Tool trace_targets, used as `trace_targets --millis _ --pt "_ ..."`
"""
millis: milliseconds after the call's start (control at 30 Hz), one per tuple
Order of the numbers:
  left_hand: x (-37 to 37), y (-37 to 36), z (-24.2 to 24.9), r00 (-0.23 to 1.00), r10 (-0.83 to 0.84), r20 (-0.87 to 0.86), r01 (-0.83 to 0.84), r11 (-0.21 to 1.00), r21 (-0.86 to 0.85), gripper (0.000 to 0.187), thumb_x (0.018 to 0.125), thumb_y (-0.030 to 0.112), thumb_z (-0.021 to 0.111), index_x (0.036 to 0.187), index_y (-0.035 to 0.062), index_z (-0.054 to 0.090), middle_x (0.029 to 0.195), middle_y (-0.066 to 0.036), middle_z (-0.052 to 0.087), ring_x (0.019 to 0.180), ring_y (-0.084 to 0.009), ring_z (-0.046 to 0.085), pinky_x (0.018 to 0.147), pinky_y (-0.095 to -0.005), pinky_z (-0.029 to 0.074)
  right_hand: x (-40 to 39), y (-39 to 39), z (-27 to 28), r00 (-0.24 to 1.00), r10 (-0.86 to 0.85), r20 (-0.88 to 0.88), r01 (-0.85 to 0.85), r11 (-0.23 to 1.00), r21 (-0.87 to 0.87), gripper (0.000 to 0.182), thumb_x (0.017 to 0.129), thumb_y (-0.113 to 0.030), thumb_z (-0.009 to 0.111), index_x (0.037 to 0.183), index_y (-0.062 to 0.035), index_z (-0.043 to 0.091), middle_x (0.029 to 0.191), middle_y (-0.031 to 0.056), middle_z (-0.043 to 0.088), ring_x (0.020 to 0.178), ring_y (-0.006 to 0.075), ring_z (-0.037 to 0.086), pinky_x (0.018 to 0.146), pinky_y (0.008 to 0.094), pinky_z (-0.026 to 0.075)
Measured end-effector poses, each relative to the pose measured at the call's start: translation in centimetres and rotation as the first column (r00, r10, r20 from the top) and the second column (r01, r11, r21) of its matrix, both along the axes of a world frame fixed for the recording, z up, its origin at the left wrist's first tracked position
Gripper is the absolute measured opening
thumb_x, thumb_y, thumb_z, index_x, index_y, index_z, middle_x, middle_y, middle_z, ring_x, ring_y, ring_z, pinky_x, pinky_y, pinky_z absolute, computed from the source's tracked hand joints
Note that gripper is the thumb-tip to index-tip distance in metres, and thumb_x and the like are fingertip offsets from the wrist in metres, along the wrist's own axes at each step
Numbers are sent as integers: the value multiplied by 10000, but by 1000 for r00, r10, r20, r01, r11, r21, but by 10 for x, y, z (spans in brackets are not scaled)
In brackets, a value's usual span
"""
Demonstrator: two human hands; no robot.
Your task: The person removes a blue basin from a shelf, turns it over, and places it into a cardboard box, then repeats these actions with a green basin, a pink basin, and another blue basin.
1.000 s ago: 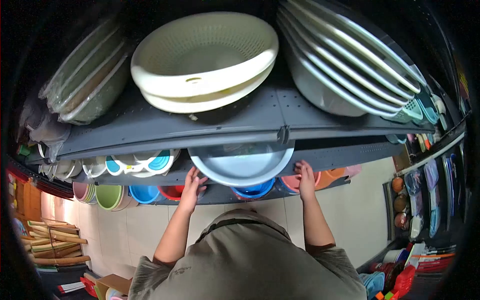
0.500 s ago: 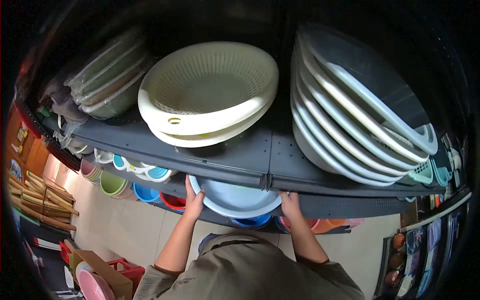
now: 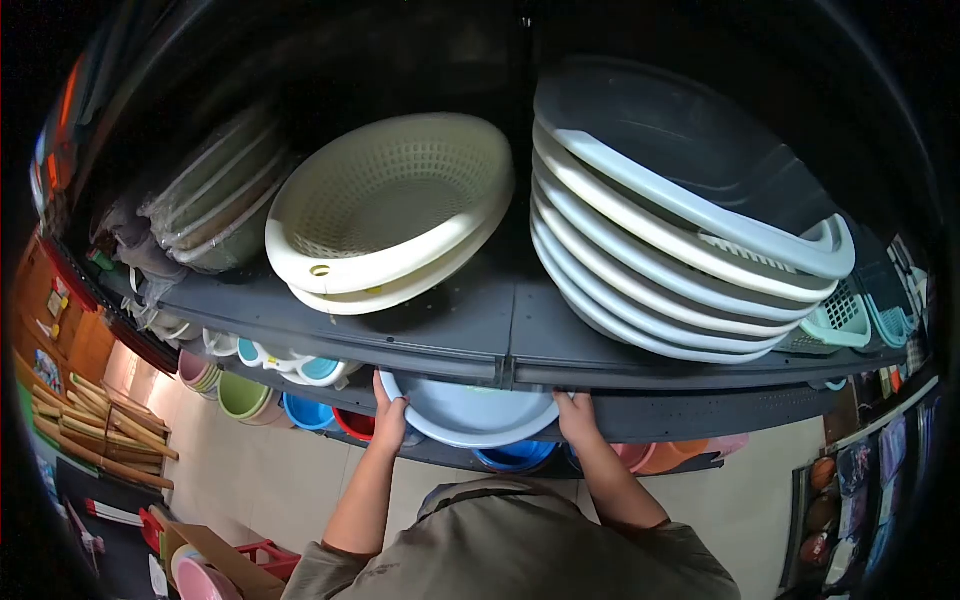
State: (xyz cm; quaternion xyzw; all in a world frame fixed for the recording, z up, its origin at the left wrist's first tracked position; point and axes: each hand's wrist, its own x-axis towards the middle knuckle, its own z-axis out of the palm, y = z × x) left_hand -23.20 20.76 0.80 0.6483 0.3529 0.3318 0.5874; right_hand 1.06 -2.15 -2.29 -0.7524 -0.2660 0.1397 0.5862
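Note:
A light blue plastic basin (image 3: 470, 425) rests at the middle shelf, its far part hidden under the shelf above. My left hand (image 3: 391, 412) grips its left rim, the thumb on top. On the opposite side my right hand (image 3: 577, 416) is closed on the right rim, its fingers partly hidden. Above, on the upper shelf (image 3: 430, 340), two cream colanders (image 3: 400, 190) sit nested. To their right a tall stack of pale blue and white basins (image 3: 680, 250) leans at a tilt.
Wrapped basins (image 3: 215, 200) stand at the upper left. Below hang or stand a green bucket (image 3: 243, 395), a blue basin (image 3: 515, 455) and an orange one (image 3: 675, 455). Wooden handles (image 3: 100, 420) are piled at left. A teal basket (image 3: 842, 318) sits at the right.
My view has turned slightly, so the upper-shelf stacks appear shifted left. Both hands keep their hold on the light blue basin, which stays at about the same place under the shelf edge.

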Motion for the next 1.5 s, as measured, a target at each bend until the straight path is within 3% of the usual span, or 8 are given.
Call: trace_targets --millis 400,500,600,933,1067,1133,1200,1500 --pt "-9 8 22 995 -92 43 95 991 -95 877 706 -4 469 1488 112 91 1453 -125 283 1295 -263 334 1037 -297 273 -22 6 20 998 -41 -37 48 981 187 386 811 -72 595 1168 34 494 1070 144 591 1010 256 542 921 346 389" --pt "-7 2 29 995 -98 31 102 985 -141 878 720 -13 479 1490 127 82 1451 -120 285 1298 -255 328 1040 -293 267 -26 4 33 966 -33 -257 101 961 257 296 798 -66 604 1076 17 547 1051 112 598 972 202 548 882 317 406" --pt "-7 4 34 993 -100 58 106 987 -123 877 729 -15 481 1491 131 72 1452 -124 282 1302 -252 321 1042 -293 266 -19 -1 42 974 65 -219 -37 991 128 515 814 -24 555 1297 -1 378 1181 105 515 1079 197 481 957 288 351" --pt "-3 8 44 993 -92 68 94 995 -20 887 723 -18 502 1477 32 38 1485 -148 194 1341 -254 259 1070 -286 211 -9 7 18 993 -79 -92 103 951 291 377 819 -119 604 1160 32 548 1185 167 552 1107 270 503 968 360 356" --pt "-7 -4 72 982 -128 137 134 990 -37 884 727 -2 516 1476 27 45 1491 -147 174 1346 -250 246 1076 -298 209 -13 3 22 957 -7 -290 142 884 445 447 824 -90 596 1249 2 493 1239 154 518 1139 250 482 1014 343 324" --pt "-13 -9 82 985 -131 109 135 990 -28 902 740 15 532 1476 30 13 1504 -152 139 1373 -255 197 1091 -312 186 -22 -7 49 936 -54 -349 149 956 253 553 826 -54 543 1353 -29 378 1302 149 458 1181 261 449 1042 361 305" --pt "-27 -23 97 968 -217 126 205 974 97 939 759 45 554 1473 41 -56 1521 -157 84 1394 -261 143 1105 -331 153 -44 -16 85 822 57 -566 300 802 517 597 833 -31 472 1399 -11 283 1343 117 408 1228 239 401 1052 349 289" --pt "-48 -67 112 847 -453 279 421 891 168 1082 779 207 675 1445 28 -159 1533 -190 13 1422 -281 63 1126 -378 68 -24 -60 101 890 145 -433 173 770 615 623 840 -300 419 1404 -72 286 1324 131 438 1204 284 440 1013 407 352"
